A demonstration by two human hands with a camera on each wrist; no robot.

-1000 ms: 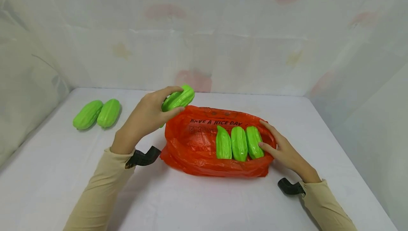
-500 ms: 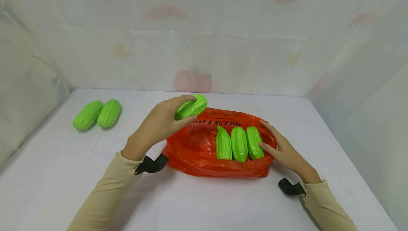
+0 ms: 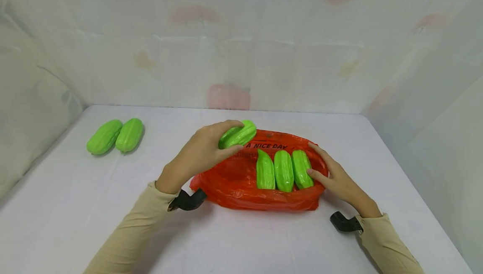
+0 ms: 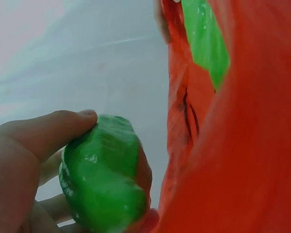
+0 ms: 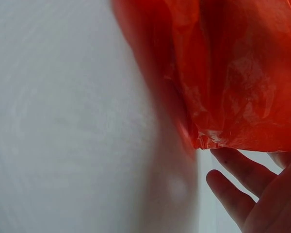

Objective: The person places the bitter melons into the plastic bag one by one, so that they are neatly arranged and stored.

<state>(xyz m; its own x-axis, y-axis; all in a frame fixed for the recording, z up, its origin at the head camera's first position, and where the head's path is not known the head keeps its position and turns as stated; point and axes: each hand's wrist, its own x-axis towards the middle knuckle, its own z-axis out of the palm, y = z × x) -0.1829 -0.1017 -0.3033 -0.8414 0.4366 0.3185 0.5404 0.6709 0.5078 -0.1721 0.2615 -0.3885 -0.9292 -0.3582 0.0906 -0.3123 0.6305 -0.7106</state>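
Note:
My left hand (image 3: pixel 201 150) grips a ridged light-green gourd (image 3: pixel 241 133) over the left part of a red plastic bag (image 3: pixel 260 200). In the left wrist view, thumb and fingers wrap round the gourd (image 4: pixel 102 170) beside the red plastic. The bag's mouth gapes wide, with three similar gourds (image 3: pixel 284 171) lying side by side in its right half. At the bag's right end, my right hand (image 3: pixel 339 181) holds the rim, thumb over the rightmost gourd and fingers along the outside. From the right wrist, two fingers (image 5: pixel 230 194) show below the bag's edge.
Two more green gourds (image 3: pixel 128 135) lie next to each other at the back left of the white-covered table (image 3: pixel 241 240). A pale patterned cloth (image 3: pixel 294 68) hangs behind the table's far edge. Dark wrist mounts (image 3: pixel 190 200) stick out from both sleeves.
My left hand has carried its gourd to the right and down, from the bag's left edge to over its opening. The right hand and the other gourds stay where they were.

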